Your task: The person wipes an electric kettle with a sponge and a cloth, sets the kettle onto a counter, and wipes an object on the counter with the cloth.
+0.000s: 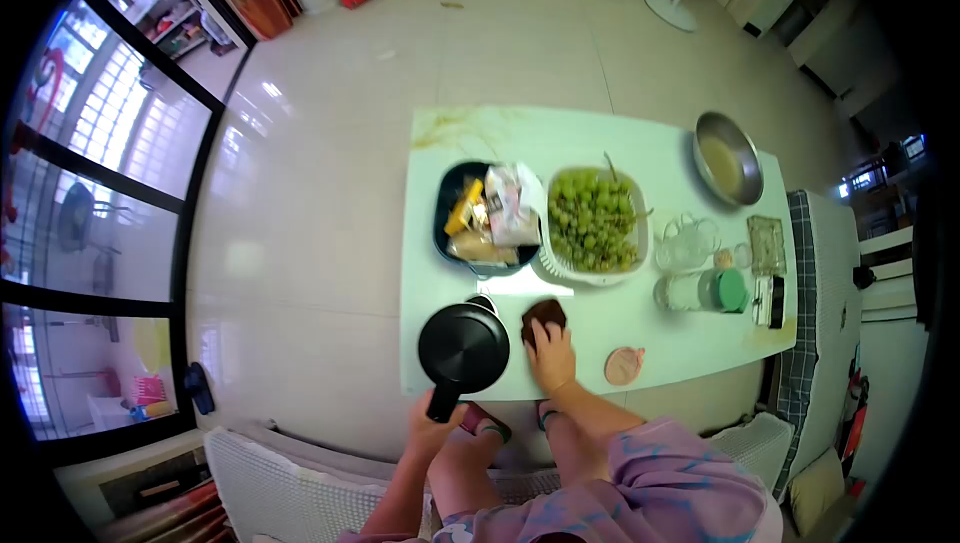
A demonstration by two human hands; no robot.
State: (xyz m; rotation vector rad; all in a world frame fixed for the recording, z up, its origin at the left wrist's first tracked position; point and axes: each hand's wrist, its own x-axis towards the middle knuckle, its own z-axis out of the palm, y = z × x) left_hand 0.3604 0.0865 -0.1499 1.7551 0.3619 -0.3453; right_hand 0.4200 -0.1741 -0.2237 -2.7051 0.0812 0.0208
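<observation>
My left hand (pixel 432 431) is closed around the black handle of what looks like a kettle (pixel 463 348), seen from above with a round black top and a pale spout-like edge at its far side. It is over the near left part of the table. My right hand (pixel 550 355) lies with its fingers on a dark brown folded cloth (pixel 543 315) on the tabletop, to the right of the kettle. Whether the fingers grip the cloth firmly is hard to see, but they press onto it. Beyond my hands is a white basket (pixel 585 275) of green grapes (pixel 592 221).
A dark blue bin (pixel 442 228) with packaged snacks stands left of the grapes. To the right are a metal bowl (pixel 728 158) with liquid, a glass pitcher (pixel 685 241), a green-lidded jar (pixel 700 291) and a tissue box or case (pixel 768 301). A pink round coaster (pixel 624 366) lies near the front edge.
</observation>
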